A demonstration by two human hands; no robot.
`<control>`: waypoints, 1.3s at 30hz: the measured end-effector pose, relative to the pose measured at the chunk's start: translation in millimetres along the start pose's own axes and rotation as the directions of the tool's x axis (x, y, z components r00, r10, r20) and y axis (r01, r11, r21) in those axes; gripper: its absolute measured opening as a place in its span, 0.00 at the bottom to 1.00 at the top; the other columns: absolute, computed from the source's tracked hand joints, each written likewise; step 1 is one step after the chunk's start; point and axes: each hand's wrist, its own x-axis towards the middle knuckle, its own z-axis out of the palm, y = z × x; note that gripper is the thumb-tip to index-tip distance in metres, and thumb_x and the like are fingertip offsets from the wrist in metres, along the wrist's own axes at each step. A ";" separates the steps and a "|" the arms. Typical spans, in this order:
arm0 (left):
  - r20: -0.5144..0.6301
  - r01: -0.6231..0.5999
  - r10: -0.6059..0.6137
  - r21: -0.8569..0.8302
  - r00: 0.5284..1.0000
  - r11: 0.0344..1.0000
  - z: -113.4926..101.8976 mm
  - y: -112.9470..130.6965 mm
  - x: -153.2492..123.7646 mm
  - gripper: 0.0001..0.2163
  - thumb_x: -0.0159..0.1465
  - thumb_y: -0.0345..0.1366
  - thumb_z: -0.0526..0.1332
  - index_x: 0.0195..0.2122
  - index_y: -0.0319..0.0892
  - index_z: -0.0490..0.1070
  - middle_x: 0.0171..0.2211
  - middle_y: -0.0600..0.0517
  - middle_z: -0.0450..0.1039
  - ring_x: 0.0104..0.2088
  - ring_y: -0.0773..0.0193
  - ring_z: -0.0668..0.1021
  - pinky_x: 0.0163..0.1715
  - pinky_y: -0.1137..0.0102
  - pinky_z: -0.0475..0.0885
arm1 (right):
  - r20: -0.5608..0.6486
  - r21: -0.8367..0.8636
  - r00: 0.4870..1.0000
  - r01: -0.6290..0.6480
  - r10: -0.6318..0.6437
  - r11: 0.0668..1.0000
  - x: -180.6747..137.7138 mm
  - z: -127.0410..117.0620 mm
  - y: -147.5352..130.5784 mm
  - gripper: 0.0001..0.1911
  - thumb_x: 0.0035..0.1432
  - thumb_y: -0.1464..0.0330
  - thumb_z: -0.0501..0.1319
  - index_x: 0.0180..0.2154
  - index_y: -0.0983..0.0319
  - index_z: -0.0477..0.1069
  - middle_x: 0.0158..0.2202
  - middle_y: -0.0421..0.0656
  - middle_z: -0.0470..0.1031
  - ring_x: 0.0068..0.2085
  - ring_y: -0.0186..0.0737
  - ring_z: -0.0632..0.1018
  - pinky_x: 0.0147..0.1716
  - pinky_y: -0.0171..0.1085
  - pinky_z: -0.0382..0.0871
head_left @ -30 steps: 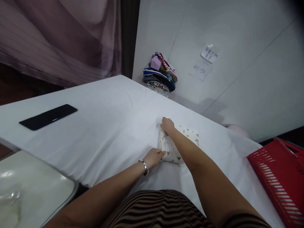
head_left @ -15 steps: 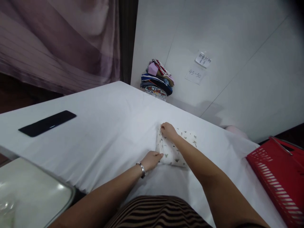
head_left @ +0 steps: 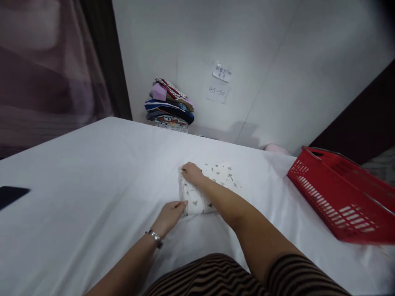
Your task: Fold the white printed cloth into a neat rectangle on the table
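Observation:
A folded white cloth (head_left: 220, 174) with a small green-grey plant print lies flat on the white-covered table (head_left: 101, 172), its folded edge to the left. My left hand (head_left: 169, 214), with a silver band at the wrist, pinches the near left corner of this cloth between thumb and fingers. At the far left corner, my right hand (head_left: 193, 172) has its fingers closed on the same folded edge. My right forearm crosses over the cloth and hides part of it.
A red plastic basket (head_left: 333, 205) stands at the right. Behind the table's far edge rises a stack of folded clothes (head_left: 169, 105) against the wall. Paper notes (head_left: 217, 90) are stuck there. A dark flat object (head_left: 12, 195) lies at the left edge.
My view has turned to the right, so more of the red basket shows and less of the dark flat object. Both hands stay on the cloth's left edge.

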 end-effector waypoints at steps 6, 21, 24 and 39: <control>-0.276 -0.265 0.477 0.558 0.835 0.787 -8.8 36.8 27.0 0.18 0.62 0.40 0.49 0.50 0.42 0.67 0.44 0.47 0.72 0.45 0.58 0.72 0.43 0.67 0.66 | 0.017 0.126 1.000 -0.028 0.026 0.992 14.7 0.1 6.7 0.09 0.51 0.69 0.60 0.36 0.61 0.74 0.40 0.44 0.73 0.42 0.41 0.73 0.41 0.36 0.66; -0.110 -0.190 0.389 0.732 0.914 0.654 22.2 12.1 48.8 0.24 0.64 0.43 0.44 0.58 0.39 0.59 0.63 0.44 0.51 0.59 0.55 0.61 0.56 0.56 0.56 | 0.143 -0.108 0.989 0.043 -0.028 0.993 -40.5 -19.9 90.2 0.35 0.61 0.49 0.43 0.63 0.60 0.47 0.66 0.47 0.43 0.65 0.49 0.44 0.60 0.53 0.36; -0.097 -0.152 0.341 0.759 0.935 0.632 14.2 27.8 54.2 0.24 0.63 0.47 0.46 0.56 0.42 0.63 0.62 0.46 0.55 0.61 0.50 0.58 0.56 0.52 0.55 | 0.134 -0.119 0.991 0.045 -0.029 0.992 -37.1 -14.3 90.8 0.35 0.61 0.49 0.42 0.64 0.59 0.46 0.66 0.45 0.43 0.65 0.48 0.45 0.61 0.52 0.37; -0.087 -0.149 0.361 0.804 0.928 0.576 22.1 37.5 133.0 0.33 0.63 0.52 0.41 0.63 0.34 0.50 0.65 0.44 0.44 0.65 0.53 0.46 0.60 0.54 0.47 | 0.077 -0.139 0.989 -0.117 0.128 0.983 -67.6 -41.5 149.5 0.35 0.61 0.48 0.41 0.64 0.59 0.46 0.66 0.45 0.42 0.65 0.46 0.43 0.60 0.51 0.34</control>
